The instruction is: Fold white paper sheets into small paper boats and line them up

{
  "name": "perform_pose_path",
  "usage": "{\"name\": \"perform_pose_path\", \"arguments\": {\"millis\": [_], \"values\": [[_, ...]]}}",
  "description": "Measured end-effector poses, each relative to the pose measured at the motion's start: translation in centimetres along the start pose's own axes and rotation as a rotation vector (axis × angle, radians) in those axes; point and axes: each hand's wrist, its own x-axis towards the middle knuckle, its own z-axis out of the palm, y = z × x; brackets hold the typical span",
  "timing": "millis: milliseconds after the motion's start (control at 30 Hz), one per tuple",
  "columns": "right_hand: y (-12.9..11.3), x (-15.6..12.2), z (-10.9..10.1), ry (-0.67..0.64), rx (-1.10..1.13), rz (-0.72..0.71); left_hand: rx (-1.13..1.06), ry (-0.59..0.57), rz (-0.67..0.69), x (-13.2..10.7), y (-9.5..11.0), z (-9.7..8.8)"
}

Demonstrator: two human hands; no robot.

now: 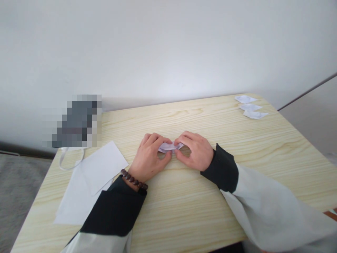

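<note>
Near the middle of the table, a small folded white paper boat sits between my two hands. My left hand, with a dark beaded bracelet at its wrist, pinches the left part of the paper between thumb and fingers. My right hand pinches it from the right, its fingertips close to the left ones. Parts of the folds are covered by my fingers. At the far right of the table lie three similar folded papers, pointed at their ends and set in a slanted row.
Loose white sheets lie on the left of the wooden table, partly under my left sleeve. Behind them stands a dark blurred-out object with a white strap. A white wall runs along the back edge.
</note>
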Motion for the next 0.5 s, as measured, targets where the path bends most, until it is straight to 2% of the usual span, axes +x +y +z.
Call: {"name": "perform_pose_path", "arguments": {"millis": [500], "values": [[-0.20, -0.07, 0.09, -0.023, -0.056, 0.032, 0.003, 0.014, -0.032, 0.05, 0.12, 0.18]]}}
